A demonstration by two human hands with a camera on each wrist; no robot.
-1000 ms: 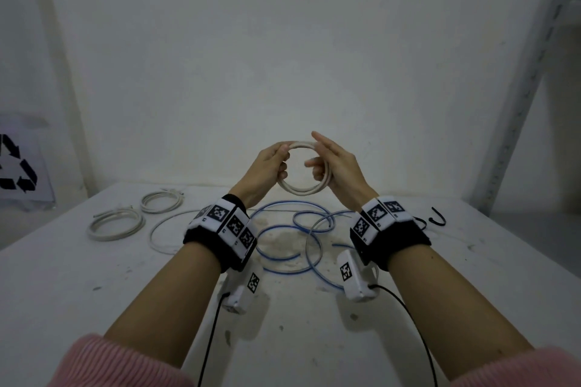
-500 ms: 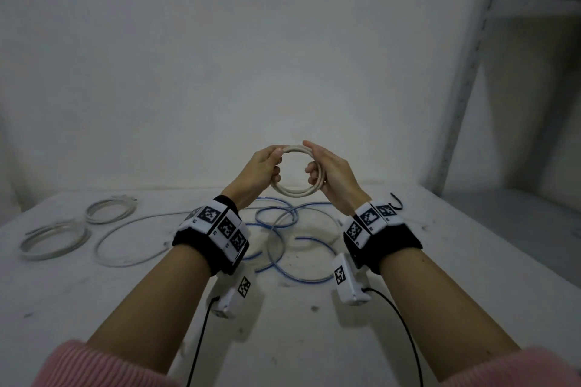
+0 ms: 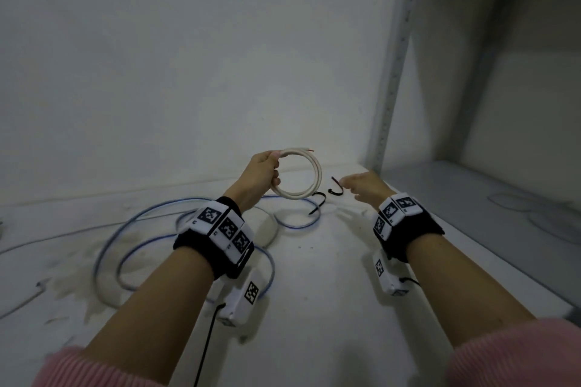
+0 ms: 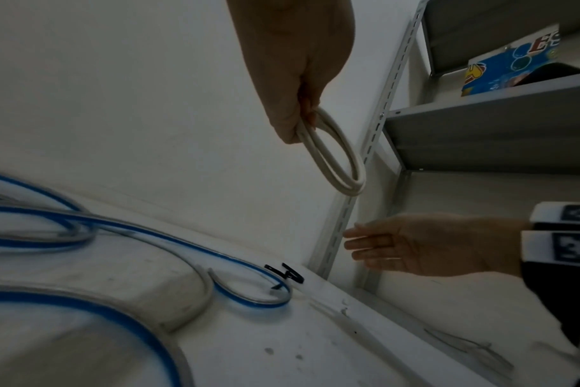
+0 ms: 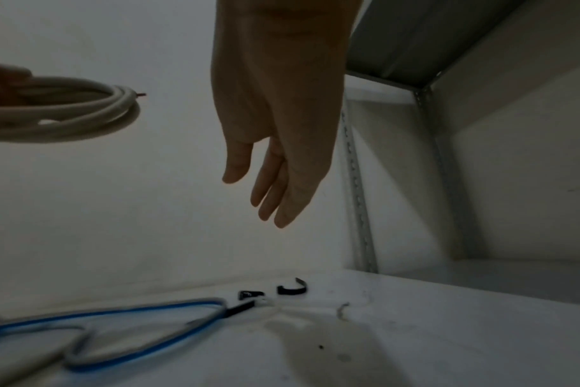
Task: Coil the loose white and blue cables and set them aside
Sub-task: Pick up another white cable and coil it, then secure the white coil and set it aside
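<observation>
My left hand [image 3: 262, 174] [image 4: 298, 104] grips a small coil of white cable [image 3: 309, 179] [image 4: 336, 159] [image 5: 83, 110] and holds it upright above the table. One cut end with a red core sticks out at the coil's top. My right hand [image 3: 361, 187] [image 4: 381, 243] [image 5: 272, 183] is off the coil, fingers straight, low over the table's back right. Just in front of its fingertips lies a black curved tie [image 3: 336, 188] [image 5: 292, 288]. A second black tie [image 3: 317, 201] [image 4: 287, 273] lies beside the loose blue cable [image 3: 141, 229] [image 4: 116, 230] [image 5: 133, 314], which sprawls in loops under my left arm.
A grey metal shelf unit [image 3: 396, 72] [image 4: 480, 125] stands at the table's right edge, its upright post close to my right hand. A blue printed box [image 4: 510, 68] sits on an upper shelf. The white table [image 3: 314, 292] shows stains and a thin white wire at far left.
My right hand has let go of the white coil and dropped toward the black tie on the right. My left hand now holds the coil alone. My head has turned right.
</observation>
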